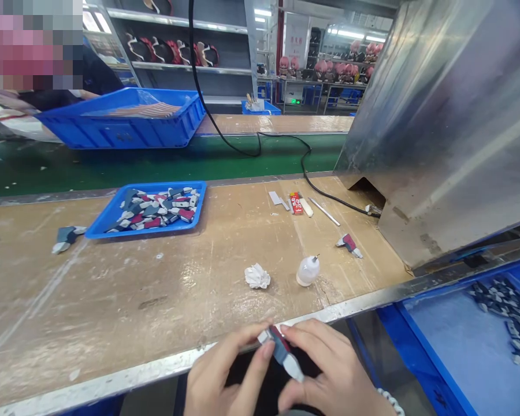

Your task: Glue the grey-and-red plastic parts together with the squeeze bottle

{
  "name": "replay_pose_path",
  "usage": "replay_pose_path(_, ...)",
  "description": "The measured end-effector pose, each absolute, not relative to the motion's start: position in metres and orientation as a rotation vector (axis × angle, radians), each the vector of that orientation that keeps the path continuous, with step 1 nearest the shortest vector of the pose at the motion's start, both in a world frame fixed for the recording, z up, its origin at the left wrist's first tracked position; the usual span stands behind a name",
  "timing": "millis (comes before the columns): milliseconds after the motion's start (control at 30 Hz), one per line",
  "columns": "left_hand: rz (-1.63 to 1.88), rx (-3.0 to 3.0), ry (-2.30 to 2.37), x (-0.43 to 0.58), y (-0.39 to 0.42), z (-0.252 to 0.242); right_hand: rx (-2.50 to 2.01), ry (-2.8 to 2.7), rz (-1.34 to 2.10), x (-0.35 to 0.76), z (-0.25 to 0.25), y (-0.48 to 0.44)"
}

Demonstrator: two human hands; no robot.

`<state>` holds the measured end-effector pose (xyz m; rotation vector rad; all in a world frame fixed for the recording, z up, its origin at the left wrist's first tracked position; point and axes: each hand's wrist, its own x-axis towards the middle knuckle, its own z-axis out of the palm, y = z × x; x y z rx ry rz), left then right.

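Both my hands are at the near edge of the workbench, pinching one small toy part point(281, 351), grey and white with a red stripe. My left hand point(225, 375) grips its upper left end with thumb and forefinger. My right hand point(333, 375) holds its lower right end, fingers closed around it. A white beaded bracelet shows at my right wrist. On the bench in front lie a small glue bottle point(307, 270), a crumpled white tissue point(257, 276) and one more loose part point(349, 245).
A blue tray point(112, 222) of several similar parts sits left of centre, with a stray part point(67, 237) beside it. A blue bin point(459, 341) at right holds dark parts. A metal hood point(450, 121), black cable point(303, 167), green conveyor point(112, 164), large blue crate point(125, 130) and another person's sleeve point(91, 75) are beyond.
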<state>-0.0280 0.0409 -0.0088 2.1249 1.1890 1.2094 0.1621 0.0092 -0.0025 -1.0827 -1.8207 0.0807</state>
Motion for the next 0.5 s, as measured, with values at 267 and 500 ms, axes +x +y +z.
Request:
replay_pose_path(267, 1.045, 2.298, 1.129, -0.051, 0.085, -0.023, -1.768, -1.310, 0.309, 0.215, -0.037, 0.040)
replay_pose_path(500, 0.965, 2.302, 1.313, -0.047, 0.069, -0.028, -1.770, -1.292, 0.705, 0.201, -0.035, 0.069)
